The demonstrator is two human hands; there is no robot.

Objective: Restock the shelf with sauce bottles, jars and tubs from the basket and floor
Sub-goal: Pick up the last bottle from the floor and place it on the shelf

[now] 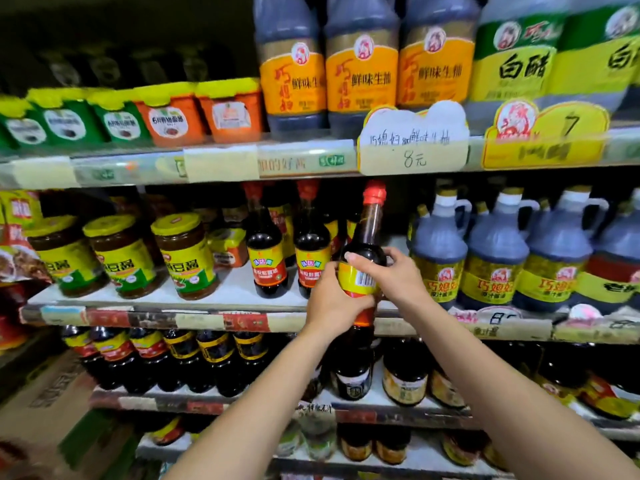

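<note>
A dark sauce bottle (pixel 366 237) with a red cap and a yellow and red label is held in front of the middle shelf (pixel 173 299), tilted slightly. My left hand (pixel 330 301) grips its lower body from the left. My right hand (pixel 391 271) wraps its shoulder from the right, thumb across the front. Two matching bottles (pixel 266 258) stand on the shelf just to its left. The bottle's base hangs in front of the shelf's front edge.
Yellow-lidded jars (pixel 185 254) stand at the middle shelf's left and handled jugs (pixel 438 251) at its right. Big soy bottles (pixel 362 64) and tubs (pixel 169 116) fill the upper shelf. Dark bottles (pixel 214 358) crowd the lower shelves. Cardboard boxes (pixel 52 393) sit at the lower left.
</note>
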